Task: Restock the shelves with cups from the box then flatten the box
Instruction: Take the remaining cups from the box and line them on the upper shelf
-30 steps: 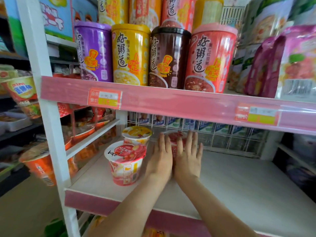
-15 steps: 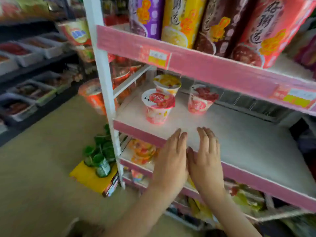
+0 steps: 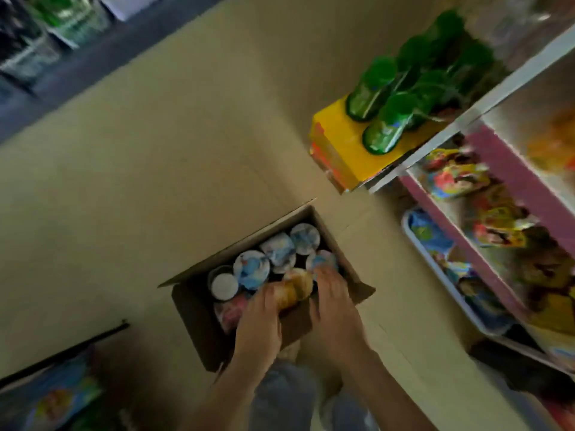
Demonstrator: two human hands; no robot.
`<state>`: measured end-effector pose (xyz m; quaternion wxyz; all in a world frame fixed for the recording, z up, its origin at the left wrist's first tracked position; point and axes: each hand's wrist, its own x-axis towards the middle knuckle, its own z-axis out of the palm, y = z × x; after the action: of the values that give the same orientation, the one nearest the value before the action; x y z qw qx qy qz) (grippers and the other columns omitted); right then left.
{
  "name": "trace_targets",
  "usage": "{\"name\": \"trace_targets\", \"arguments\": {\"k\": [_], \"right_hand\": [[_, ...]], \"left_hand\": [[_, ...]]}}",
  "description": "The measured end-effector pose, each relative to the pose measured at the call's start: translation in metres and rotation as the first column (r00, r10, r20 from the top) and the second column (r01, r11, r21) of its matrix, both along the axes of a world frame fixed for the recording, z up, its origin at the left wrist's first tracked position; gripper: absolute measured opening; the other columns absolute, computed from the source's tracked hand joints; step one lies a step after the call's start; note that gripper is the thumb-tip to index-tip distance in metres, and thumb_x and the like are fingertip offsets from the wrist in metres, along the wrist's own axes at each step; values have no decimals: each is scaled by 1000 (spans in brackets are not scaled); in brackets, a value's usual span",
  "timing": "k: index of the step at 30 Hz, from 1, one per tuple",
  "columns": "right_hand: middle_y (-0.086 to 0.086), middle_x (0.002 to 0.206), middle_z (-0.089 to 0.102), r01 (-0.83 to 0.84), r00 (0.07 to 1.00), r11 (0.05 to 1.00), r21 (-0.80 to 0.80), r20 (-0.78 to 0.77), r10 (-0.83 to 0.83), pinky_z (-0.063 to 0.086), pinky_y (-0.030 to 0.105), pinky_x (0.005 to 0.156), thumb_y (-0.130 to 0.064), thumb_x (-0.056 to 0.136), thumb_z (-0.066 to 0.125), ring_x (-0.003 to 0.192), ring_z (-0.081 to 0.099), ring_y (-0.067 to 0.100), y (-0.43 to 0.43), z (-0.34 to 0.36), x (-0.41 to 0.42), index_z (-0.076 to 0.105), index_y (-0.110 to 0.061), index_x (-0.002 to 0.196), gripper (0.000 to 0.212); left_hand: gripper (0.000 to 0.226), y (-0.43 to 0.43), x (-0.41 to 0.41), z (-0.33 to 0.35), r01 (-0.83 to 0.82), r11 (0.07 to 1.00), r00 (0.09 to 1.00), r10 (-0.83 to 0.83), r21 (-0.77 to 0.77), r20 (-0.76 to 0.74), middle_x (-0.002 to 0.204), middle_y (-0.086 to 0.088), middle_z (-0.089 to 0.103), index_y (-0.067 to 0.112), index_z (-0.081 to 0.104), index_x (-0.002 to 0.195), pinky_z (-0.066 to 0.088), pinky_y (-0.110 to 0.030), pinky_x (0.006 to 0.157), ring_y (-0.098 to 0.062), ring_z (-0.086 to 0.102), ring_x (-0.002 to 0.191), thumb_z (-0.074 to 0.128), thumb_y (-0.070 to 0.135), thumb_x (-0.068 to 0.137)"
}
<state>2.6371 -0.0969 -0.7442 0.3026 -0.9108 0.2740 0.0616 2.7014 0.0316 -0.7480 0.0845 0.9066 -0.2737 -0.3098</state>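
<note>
An open cardboard box (image 3: 199, 325) stands on the floor below me with several cups inside, most with blue-and-white lids (image 3: 251, 269). My left hand (image 3: 258, 328) is inside the box, its fingers curled on a yellow-orange cup (image 3: 294, 289) that lies tilted. My right hand (image 3: 334, 309) reaches in beside it, fingertips resting on a blue-lidded cup (image 3: 322, 261) at the box's right wall. The frame is blurred, so the right hand's grip is unclear. A red-lidded cup (image 3: 231, 311) sits just left of my left hand.
The pink-edged shelf unit (image 3: 510, 188) stands at the right with snack bags on its low tiers. A yellow carton (image 3: 342, 144) with green bottles (image 3: 382, 132) on top sits on the floor by the shelf post. Another shelf edge (image 3: 62, 356) is at lower left.
My view has swung from the shelf down to the floor. Both hands have left the shelf edge and gone into the box, the left one closing on the yellow-orange cup.
</note>
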Motion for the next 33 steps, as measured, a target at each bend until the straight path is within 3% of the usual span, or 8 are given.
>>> {"name": "trace_targets", "arguments": {"k": [2,3,5,10,14,17,29,33], "right_hand": [[18,137,46,-42,991,999,27,-123,45,43,37,103,-3,82,65,129,44,30,7,-35,11,37,-7,138,63],[15,145,35,-76,979,996,42,-186,82,32,32,110,-7,88,57,137,33,27,9,-50,16,31,-8,144,62],[10,153,20,-118,958,990,72,-256,133,19,24,112,-12,94,47,143,17,21,12,-79,26,17,-12,149,63],[7,152,18,-161,915,978,132,-353,198,25,27,111,-9,91,53,142,12,19,16,-137,40,14,-14,147,69],[6,152,18,-185,881,971,150,-412,231,20,27,113,-7,90,55,143,8,20,18,-165,38,13,-15,148,72],[6,153,16,-200,861,968,151,-444,247,21,27,114,-6,89,55,144,6,20,20,-178,38,10,-15,148,75],[7,153,15,-181,894,968,177,-379,236,15,28,115,-8,90,53,144,6,21,19,-184,35,12,-13,148,71],[6,154,14,-165,911,974,158,-354,212,15,28,114,-8,91,51,144,3,21,13,-180,26,11,-13,148,70]], "left_hand": [[67,10,8,-28,1,991,1000,3,136,-30,139,-10,45,10,33,141,35,-32,104,-20,46,127,67,21,84],[62,15,13,-45,18,983,999,-12,185,-33,149,-6,30,12,20,147,23,-33,111,-17,30,137,52,22,94],[61,19,24,-78,36,961,998,-23,273,-50,155,-4,15,14,9,149,16,-34,113,-17,16,142,42,20,98],[79,24,51,-162,185,892,981,-193,413,-23,156,-16,-6,5,-9,148,9,-45,117,-30,-3,144,47,25,95],[87,21,66,-205,28,893,999,-45,450,28,155,-17,0,6,-5,147,12,-47,116,-32,4,143,46,50,92],[93,15,72,-221,-36,899,999,29,437,23,154,-17,3,8,-3,148,12,-50,114,-35,6,142,48,58,88],[101,-1,70,-250,-220,875,974,224,432,42,152,-22,2,11,-3,148,15,-55,111,-45,10,138,58,55,82],[98,-8,67,-247,-170,886,985,151,431,79,150,-25,7,12,-1,148,23,-54,108,-47,16,135,58,55,82]]}}
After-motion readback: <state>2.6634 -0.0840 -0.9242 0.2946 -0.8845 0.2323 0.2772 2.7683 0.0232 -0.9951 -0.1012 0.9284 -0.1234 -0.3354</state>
